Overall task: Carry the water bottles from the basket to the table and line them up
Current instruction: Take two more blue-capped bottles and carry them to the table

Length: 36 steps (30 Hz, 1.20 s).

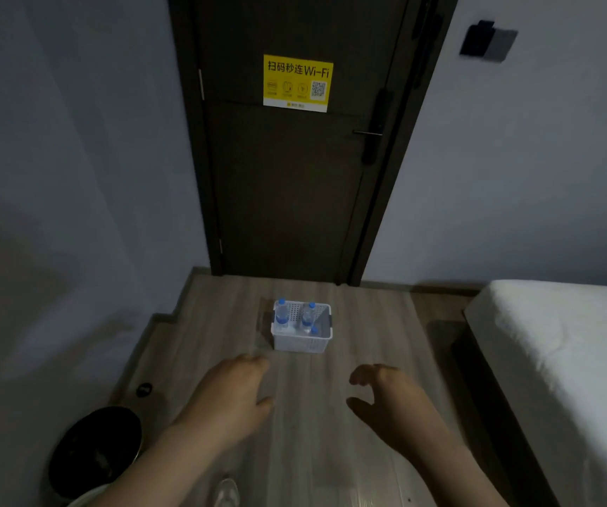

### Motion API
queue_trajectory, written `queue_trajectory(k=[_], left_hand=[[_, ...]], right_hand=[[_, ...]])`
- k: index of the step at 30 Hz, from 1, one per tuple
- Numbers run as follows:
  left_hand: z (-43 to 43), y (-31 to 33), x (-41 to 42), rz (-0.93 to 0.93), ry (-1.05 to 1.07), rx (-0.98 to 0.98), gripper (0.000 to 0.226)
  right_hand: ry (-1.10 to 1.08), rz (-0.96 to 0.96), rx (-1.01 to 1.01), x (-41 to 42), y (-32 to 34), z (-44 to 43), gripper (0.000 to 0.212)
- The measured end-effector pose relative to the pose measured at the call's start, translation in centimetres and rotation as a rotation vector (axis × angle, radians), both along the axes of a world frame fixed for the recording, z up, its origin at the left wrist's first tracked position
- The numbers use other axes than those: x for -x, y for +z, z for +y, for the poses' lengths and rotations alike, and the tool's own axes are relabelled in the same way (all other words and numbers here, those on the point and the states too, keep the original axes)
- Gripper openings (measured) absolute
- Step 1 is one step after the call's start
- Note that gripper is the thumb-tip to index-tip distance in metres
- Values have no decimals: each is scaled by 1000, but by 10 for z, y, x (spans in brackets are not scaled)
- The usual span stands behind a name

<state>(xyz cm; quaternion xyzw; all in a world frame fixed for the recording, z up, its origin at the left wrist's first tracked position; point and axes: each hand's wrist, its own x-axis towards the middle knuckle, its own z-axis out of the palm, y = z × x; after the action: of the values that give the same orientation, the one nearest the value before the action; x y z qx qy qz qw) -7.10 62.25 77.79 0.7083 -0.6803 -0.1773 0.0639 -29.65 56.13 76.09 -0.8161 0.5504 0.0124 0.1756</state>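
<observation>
A small white plastic basket (pixel 300 343) stands on the wooden floor in front of a dark door. Inside it stand three clear water bottles with blue caps: one at the left (pixel 281 314), one at the middle right (pixel 308 316), and a third at the front right (pixel 315 330) of which mostly the cap shows. My left hand (pixel 230 391) and my right hand (pixel 386 395) are stretched out over the floor short of the basket, fingers apart, holding nothing. No table is in view.
A shut dark door (pixel 294 159) with a yellow Wi-Fi sticker (pixel 297 83) is straight ahead. A bed with white sheets (pixel 565 360) fills the right. A black bin (pixel 97 448) stands at the lower left by the wall. My shoe (pixel 227 492) shows at the bottom.
</observation>
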Motion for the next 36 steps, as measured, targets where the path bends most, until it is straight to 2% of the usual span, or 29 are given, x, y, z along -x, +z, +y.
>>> queue_trajectory(k=[8,15,24,30,33,36], left_hand=[[-138,-9,-80,20,-38,18,41],[-231,-23,-114,87,-88,-35,40],[-354,-50,-112,73,-70,-103,41],[-446,-69,-89,113,58,-189,46],[-486,-85,-82,105,112,-229,31],[-508,-94,-82,97,132,-246,37]], right_hand=[[-80,-5,7,-75,-3,-124,34],[-154,-24,-25,-109,-19,-203,34],[-131,-17,-56,-107,-50,-326,32],[-68,-41,-92,-88,-62,-437,32],[-48,-39,-136,-78,-74,-487,36],[-31,-66,-157,-78,-83,-514,37]])
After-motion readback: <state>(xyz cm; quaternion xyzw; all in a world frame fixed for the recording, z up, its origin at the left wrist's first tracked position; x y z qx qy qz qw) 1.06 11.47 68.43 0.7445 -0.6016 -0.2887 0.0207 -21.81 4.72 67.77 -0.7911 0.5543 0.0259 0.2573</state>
